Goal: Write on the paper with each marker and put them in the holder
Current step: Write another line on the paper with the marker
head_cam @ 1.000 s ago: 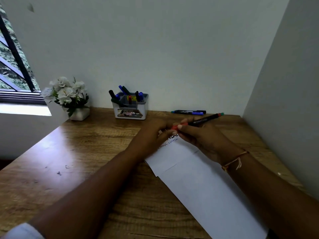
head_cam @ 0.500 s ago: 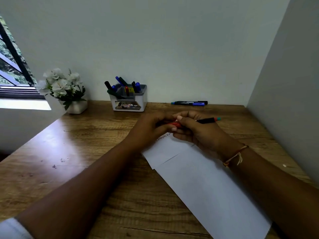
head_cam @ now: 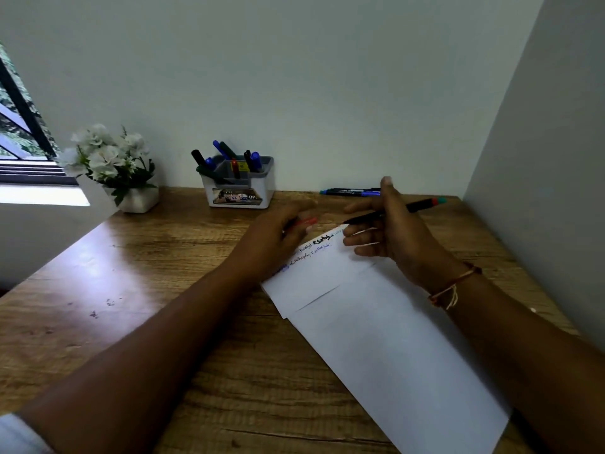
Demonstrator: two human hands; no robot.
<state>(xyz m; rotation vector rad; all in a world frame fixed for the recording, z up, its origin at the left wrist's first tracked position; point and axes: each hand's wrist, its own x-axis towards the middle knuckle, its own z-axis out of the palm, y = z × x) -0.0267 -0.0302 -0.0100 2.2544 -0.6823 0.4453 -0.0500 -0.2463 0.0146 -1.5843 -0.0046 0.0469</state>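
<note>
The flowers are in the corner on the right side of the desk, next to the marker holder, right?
Not quite. The head view shows the flowers on the left side of the desk, by the window. They do stand next to the marker holder.

Two hands: left hand (head_cam: 275, 239), right hand (head_cam: 389, 231). One holder (head_cam: 239, 191), one flower pot (head_cam: 137, 199), one paper (head_cam: 376, 329). One marker (head_cam: 415, 208) held, two lying by the wall (head_cam: 352, 192).

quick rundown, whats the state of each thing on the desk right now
marker: uncapped, held in right hand
red cap: off, in left hand
paper: flat on desk, handwriting at far end
holder: upright, several markers inside
spare markers: capped, lying by wall
flower pot: upright
</note>
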